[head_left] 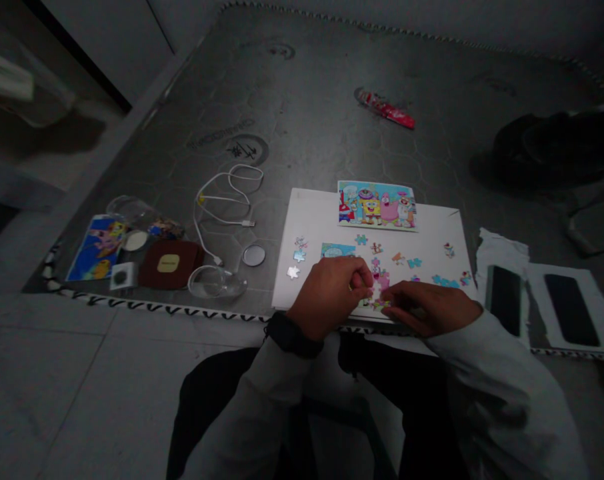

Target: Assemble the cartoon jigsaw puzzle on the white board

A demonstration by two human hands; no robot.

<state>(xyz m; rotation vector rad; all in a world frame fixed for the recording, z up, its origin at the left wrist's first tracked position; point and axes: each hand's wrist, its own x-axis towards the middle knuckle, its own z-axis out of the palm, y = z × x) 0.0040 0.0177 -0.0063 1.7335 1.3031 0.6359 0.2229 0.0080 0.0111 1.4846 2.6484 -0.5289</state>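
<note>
A white board (309, 217) lies before me with jigsaw pieces on it. My left hand (331, 290), a dark band at its wrist, is curled with its fingertips together over the front of the board. From the other side my right hand (427, 307) bends its fingers toward the same spot. Between the fingertips lie colourful joined pieces (377, 283), partly covered by both hands. Whatever either hand pinches is too small to tell. Behind the left hand shows a blue section of puzzle (337, 251). A cartoon picture card (377, 207) rests at the board's back edge.
Loose pieces lie at the board's left (299, 255) and right (446, 281). Left of it are a white cable (227, 175), a clear cup (215, 282), a round lid (253, 255) and a brown case (169, 263). Two dark phones (505, 299) lie on white paper at right.
</note>
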